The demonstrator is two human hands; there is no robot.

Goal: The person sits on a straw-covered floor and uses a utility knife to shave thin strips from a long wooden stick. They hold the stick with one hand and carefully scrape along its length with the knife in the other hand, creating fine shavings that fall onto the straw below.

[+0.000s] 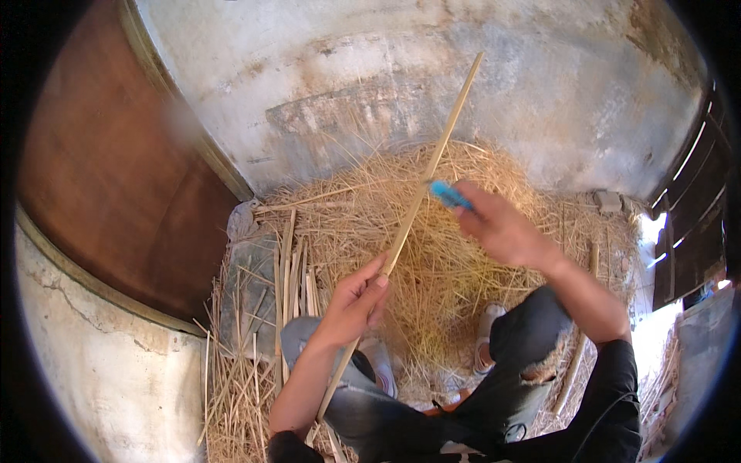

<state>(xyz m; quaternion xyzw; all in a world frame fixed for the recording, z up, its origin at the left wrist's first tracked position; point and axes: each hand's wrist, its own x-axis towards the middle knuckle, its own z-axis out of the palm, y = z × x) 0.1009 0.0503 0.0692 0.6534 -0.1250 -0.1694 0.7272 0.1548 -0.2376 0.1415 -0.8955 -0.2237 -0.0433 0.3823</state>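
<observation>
1. While the left hand (356,302) was closed around a long pale strip (412,212), its thumb lay along the near face.
2. The right hand (502,225) was wrapped around a blue-handled tool (451,194), whose tip was at the strip's upper half; whether it touched could not be told.
3. The strip slanted from beside the left forearm up in front of the wall (556,116).
4. Below, loose straw (432,301) spread around the person's shoes (492,318).
5. A pale patch (458,447) on the dark clothing at the lower edge was too cut off to tell whether it was print.
6. Further left lay a bundle of narrow slats (290,289), with a brown panel (127,162) beyond.
</observation>
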